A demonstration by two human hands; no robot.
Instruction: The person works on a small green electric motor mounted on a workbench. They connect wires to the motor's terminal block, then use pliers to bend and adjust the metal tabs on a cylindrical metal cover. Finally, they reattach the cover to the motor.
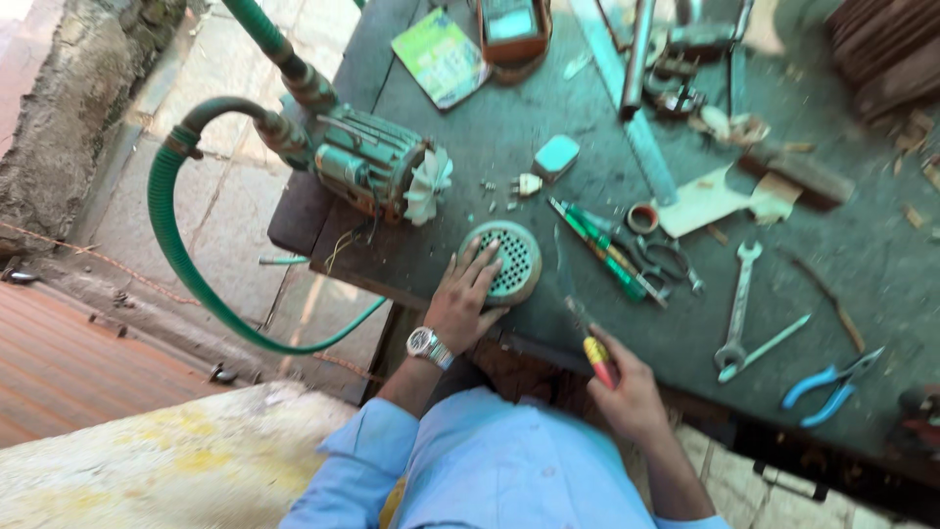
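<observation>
Only the head cam to go on here, looking straight down at a grubby dark workbench (548, 196). My left hand (468, 294) is lying flat with the fingers spread apart, resting on the edge of a round perforated fan cover (507, 257) that sits near the front edge of the bench, just below the small green motor pump (370, 162) with its white fan blades (428, 184) exposed. My right hand (627, 392) is closed around the red and yellow handle of a screwdriver (587, 338), shaft pointing up and away toward the cover, tip just beside it from what I can tell. Handling-wise, I'd guess that cover is thin pressed metal: light, stiff, probably a bit greasy, and easy to dent if squeezed across the grille. Best bet is pinching it by the rim, not the holes. The screwdriver looks like a solid grip on the handle already. The pump body looks heavy, with green hoses (186, 245) hanging off the left side, so I wouldn't drag it. Nearby there's a spanner (739, 304), blue-handled pliers (832, 384), scissors (666, 263) and a small tape roll (642, 217), all well apart from the cover.
</observation>
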